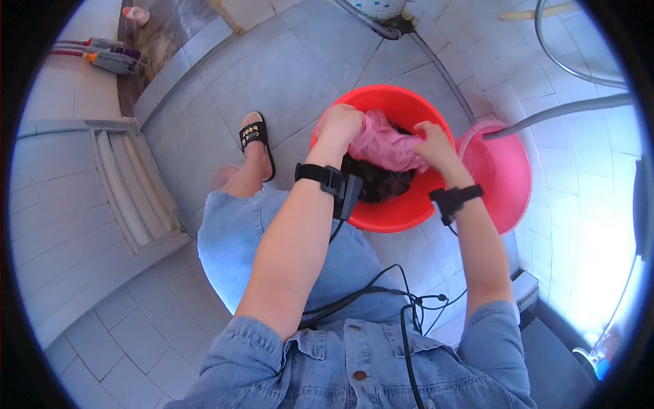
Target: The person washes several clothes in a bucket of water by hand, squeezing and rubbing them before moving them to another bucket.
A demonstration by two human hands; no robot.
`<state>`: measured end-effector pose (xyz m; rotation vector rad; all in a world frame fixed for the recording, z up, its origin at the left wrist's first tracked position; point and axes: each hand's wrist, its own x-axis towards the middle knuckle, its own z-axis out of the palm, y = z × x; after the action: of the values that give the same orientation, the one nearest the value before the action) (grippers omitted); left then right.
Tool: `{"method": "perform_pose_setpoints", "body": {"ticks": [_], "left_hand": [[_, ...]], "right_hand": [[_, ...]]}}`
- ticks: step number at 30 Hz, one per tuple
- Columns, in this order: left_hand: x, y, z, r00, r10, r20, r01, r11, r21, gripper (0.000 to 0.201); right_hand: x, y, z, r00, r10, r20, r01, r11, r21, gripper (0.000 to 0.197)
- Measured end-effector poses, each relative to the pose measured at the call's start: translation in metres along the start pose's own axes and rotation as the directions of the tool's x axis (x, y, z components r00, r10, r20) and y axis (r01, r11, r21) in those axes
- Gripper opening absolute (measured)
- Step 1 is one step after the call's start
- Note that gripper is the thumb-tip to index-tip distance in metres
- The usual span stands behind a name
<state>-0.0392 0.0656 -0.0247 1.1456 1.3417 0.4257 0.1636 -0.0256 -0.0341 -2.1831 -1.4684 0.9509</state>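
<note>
Pink cloth (pixel 385 144) between 2 hands (pixel 340 127) (pixel 437 147)

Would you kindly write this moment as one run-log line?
left hand: holds pink cloth; right hand: holds same cloth; red basin: beneath, dark fabric inside; pink bucket: right of basin

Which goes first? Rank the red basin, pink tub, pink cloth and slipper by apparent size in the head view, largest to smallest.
1. Red basin
2. Pink tub
3. Pink cloth
4. Slipper
</note>
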Motion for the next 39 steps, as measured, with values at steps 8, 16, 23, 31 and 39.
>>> {"method": "perform_pose_setpoints", "body": {"ticks": [8,16,23,31,39], "left_hand": [[0.004,0.006,-0.001,0.976,0.009,-0.217,-0.055,0.977,-0.208,0.022],[0.006,0.015,-0.018,0.985,-0.058,-0.160,-0.009,0.922,-0.388,0.021],[-0.001,0.028,-0.014,0.994,-0.077,-0.081,0.031,0.886,-0.463,0.018],[-0.001,0.016,-0.008,0.998,-0.066,0.004,0.062,0.908,-0.414,0.015],[-0.002,0.009,-0.010,0.999,-0.028,-0.025,0.016,0.917,-0.399,0.013]], "right_hand": [[0.034,0.018,0.159,0.954,-0.047,0.296,0.117,0.968,-0.224,0.065],[0.056,0.008,0.168,0.908,0.124,0.401,-0.024,0.969,-0.246,0.041],[0.072,0.030,0.182,0.985,-0.052,-0.165,0.070,0.992,0.107,0.032],[0.035,-0.006,0.049,0.936,-0.013,0.353,-0.017,0.996,0.083,0.014],[0.027,-0.021,0.069,0.795,0.302,0.526,-0.310,0.948,-0.075,0.021]]}}
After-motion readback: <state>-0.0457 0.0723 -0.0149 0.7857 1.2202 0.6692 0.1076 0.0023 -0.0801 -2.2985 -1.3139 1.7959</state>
